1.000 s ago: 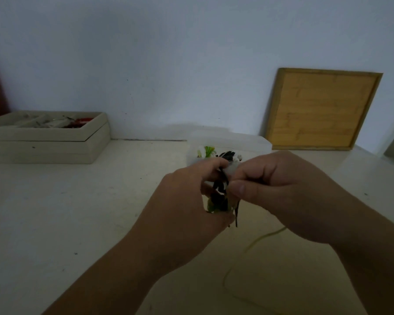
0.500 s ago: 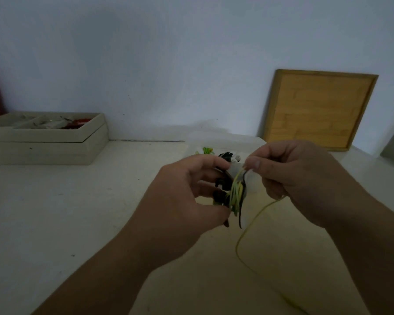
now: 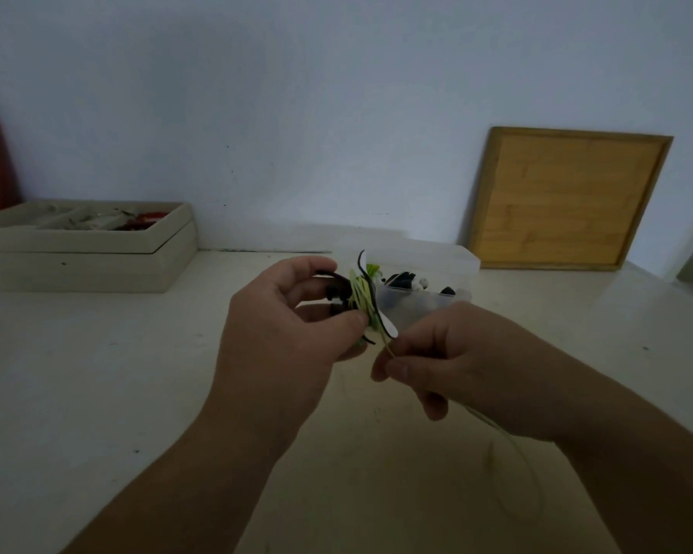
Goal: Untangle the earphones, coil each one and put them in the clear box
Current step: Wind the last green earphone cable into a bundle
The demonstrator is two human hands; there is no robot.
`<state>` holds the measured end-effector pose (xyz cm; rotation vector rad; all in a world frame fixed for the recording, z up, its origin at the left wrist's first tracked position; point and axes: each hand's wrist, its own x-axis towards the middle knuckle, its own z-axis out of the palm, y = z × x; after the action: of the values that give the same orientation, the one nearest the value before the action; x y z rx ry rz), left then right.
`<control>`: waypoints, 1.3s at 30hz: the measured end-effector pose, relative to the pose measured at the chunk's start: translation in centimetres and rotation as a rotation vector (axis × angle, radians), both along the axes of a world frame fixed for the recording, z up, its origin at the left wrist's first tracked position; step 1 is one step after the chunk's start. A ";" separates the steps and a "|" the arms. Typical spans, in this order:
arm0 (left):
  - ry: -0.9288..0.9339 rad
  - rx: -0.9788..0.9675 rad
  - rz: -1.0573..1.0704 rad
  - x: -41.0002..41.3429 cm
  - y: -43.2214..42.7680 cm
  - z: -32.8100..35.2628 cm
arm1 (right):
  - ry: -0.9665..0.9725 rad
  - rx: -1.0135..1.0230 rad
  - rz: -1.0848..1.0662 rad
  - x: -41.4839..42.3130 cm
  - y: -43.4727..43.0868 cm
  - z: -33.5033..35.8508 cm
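While the left hand [image 3: 293,333] holds the half-wound earphone bundle [image 3: 359,294] between thumb and curled fingers, just in front of the clear box [image 3: 415,313] at 12 o'clock, the right hand [image 3: 457,361] has dropped. Half a second ago it pinched the yellow-green cord [image 3: 385,345] level with the top of the bundle. Now it sits at about 4 o'clock from the bundle, thumb and forefinger pinching the cord, which runs short and straight up into the coil. That reads as another turn being laid on, so coiling of this earphone looks under way but not finished: a faint length of loose cord trails past the right wrist toward 5 o'clock over the table [image 3: 137,393]. The box already holds dark and white pieces, too small to name. A shallow tray [image 3: 85,269] sits at 10 o'clock and a wooden board [image 3: 565,201] leans on the wall at 2 o'clock.
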<state>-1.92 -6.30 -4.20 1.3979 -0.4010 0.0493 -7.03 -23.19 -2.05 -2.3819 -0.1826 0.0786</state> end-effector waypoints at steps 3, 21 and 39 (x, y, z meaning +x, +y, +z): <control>-0.090 0.112 0.071 0.0 0.0 -0.1 | 0.004 0.017 0.044 -0.3 0.2 0.3; -0.507 0.538 -0.057 -0.7 -0.3 -0.7 | -0.452 0.119 -0.304 -0.5 -1.4 1.7; -0.307 0.300 0.173 0.4 0.1 -0.9 | -0.040 -0.091 0.004 0.0 0.7 -0.2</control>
<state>-1.51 -6.17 -5.06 1.7257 -0.5567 0.3614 -6.98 -22.48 -2.21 -2.4748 -0.2073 0.0422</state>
